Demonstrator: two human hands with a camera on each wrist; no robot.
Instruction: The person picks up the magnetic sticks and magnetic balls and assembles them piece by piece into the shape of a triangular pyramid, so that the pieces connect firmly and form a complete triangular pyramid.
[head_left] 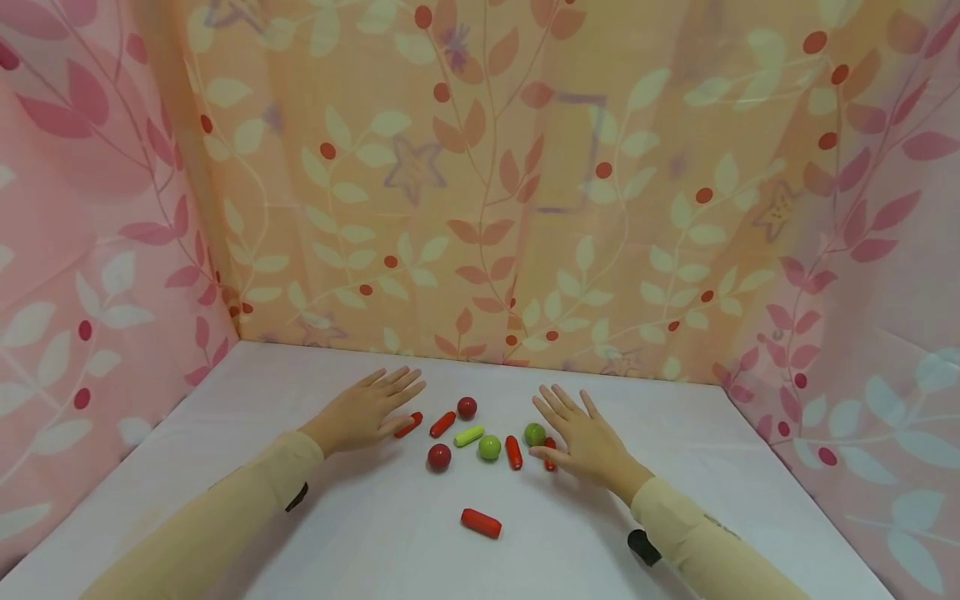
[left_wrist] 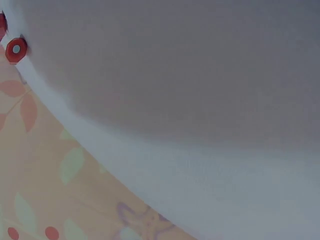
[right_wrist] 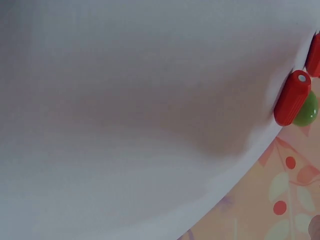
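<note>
My left hand [head_left: 367, 412] has its fingers spread, palm down, above the white table. Its thumb overlaps a red stick [head_left: 408, 425] in the head view; whether they touch I cannot tell. Fingers apart, my right hand [head_left: 585, 437] hovers at the right of the group, partly covering another red stick [head_left: 551, 464] beside a green ball [head_left: 535, 434]. Between the hands lie a red stick [head_left: 442, 424], a yellow-green stick [head_left: 468, 436], a second green ball [head_left: 490, 447], a red stick [head_left: 513, 452] and two red balls, one farther back [head_left: 467, 407] and one nearer [head_left: 439, 457].
A separate red stick [head_left: 481, 523] lies closer to the front. The white tabletop [head_left: 390, 542] meets a leaf-patterned cloth [head_left: 480, 208] at the back, with pink cloth on both sides. Ribbed red sticks appear at the edges of the left wrist view [left_wrist: 16, 50] and right wrist view [right_wrist: 292, 98].
</note>
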